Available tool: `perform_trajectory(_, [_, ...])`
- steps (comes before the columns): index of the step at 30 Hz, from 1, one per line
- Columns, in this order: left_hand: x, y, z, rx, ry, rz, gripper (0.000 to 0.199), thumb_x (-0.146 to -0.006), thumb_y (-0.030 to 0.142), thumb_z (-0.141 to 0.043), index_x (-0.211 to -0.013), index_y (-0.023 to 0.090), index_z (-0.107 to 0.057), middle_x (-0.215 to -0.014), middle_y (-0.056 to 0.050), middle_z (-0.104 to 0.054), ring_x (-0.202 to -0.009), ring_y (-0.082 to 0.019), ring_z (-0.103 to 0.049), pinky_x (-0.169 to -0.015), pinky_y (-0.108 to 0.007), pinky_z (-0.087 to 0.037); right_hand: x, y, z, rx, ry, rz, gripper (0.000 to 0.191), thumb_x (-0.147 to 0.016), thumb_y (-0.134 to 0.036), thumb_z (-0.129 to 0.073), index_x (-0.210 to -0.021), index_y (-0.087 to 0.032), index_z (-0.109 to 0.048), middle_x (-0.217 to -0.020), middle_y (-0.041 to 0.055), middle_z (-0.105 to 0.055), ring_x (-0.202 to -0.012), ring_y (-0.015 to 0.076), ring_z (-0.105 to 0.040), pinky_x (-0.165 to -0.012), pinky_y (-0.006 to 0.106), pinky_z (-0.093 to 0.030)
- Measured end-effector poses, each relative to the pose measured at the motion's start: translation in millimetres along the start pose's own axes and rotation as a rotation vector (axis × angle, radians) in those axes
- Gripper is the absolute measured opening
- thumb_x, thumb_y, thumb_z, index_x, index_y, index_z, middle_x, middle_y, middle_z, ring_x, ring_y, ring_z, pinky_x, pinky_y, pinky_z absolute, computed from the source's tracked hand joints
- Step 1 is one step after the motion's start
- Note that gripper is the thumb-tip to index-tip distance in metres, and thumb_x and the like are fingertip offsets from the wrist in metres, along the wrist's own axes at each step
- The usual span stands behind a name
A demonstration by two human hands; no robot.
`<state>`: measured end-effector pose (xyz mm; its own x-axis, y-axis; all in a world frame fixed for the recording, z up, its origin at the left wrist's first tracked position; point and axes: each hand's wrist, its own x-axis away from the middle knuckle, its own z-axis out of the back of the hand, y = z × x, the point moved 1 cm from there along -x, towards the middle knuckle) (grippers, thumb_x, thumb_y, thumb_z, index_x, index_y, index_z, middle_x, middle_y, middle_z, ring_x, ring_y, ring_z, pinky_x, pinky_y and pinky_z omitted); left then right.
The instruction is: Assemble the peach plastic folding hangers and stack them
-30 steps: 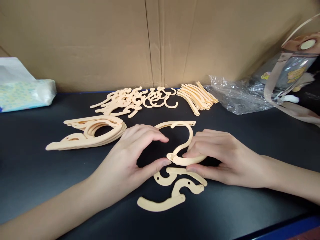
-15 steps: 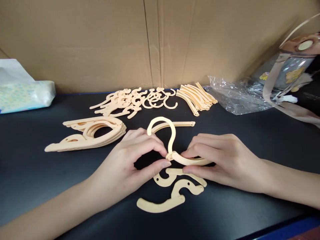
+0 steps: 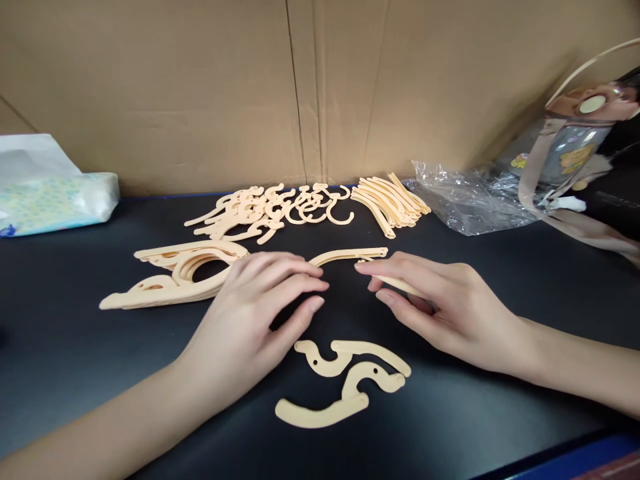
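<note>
While the right hand [image 3: 445, 293] has a slim cream piece [image 3: 400, 286] pinched between thumb and fingers, most of it is covered, so can't confirm its full shape. Held piece is up at the fingers, above the tabletop [image 3: 475, 427], just right of the near end of nothing but bare surface; a loose curved bar [image 3: 345, 254] lies behind it. Right grip: nearly closed, fingers round the piece. Left hand [image 3: 260, 303] grip: half open, thumb well apart from the fingertips, nothing visible in it; underside hidden. Handling guess: moulded plastic, light, stiff, smooth enough to twist in a loose pinch. Thin sections and the holed ends look like the weak spots, so don't lever there. Best hold: thumb and forefinger across the flat sides, mid-length, ends left free. Same for the two S-shaped pieces with bars, rear pair [image 3: 325, 363] and front pair [image 3: 320, 412], lying flat between the forearms: lift by an edge, support near the joint, as it may swing. How tight that joint is, can't tell.
</note>
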<state>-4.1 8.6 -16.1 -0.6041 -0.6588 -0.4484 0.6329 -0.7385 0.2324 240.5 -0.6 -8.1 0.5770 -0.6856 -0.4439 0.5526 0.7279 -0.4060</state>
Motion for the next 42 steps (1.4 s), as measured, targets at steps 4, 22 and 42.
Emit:
perform_trajectory(4, [-1,-9,-3.6,-0.161,-0.052,0.039,0.03,-0.099,0.031,-0.047,-0.12,0.021,-0.067,-0.131,-0.011,-0.064,-0.122,-0.032,-0.054,-0.098,-0.052,-0.039,1,-1,3,-0.02,-0.023,0.019,0.029,-0.099,-0.013,-0.046,-0.123,-0.017,-0.062,-0.108,0.0045,-0.072,-0.093,0.0094,-0.069,-0.079,0.015,-0.051])
perform_trajectory(22, [-3,-3,-1.7,-0.276,-0.023,-0.066,0.017,-0.098,0.018,-0.046,-0.105,0.021,-0.061,-0.098,-0.003,-0.072,-0.09,-0.024,-0.058,-0.076,-0.039,-0.036,1,-3,0,0.019,-0.005,-0.075,0.029,-0.095,-0.016,-0.051,-0.12,-0.016,-0.066,-0.081,0.0005,-0.072,-0.055,0.008,-0.06,-0.053,0.02,-0.043])
perform_trajectory(42, [5,37,16.1,0.129,-0.271,-0.419,0.035,-0.101,0.01,-0.033,-0.108,0.017,-0.066,-0.084,-0.002,-0.07,-0.073,-0.016,-0.061,-0.073,-0.026,-0.049,-2,9,-5,0.03,-0.086,-0.242,0.023,-0.099,-0.025,-0.048,-0.116,-0.023,-0.064,-0.116,0.0024,-0.071,-0.102,0.0173,-0.069,-0.085,0.028,-0.053])
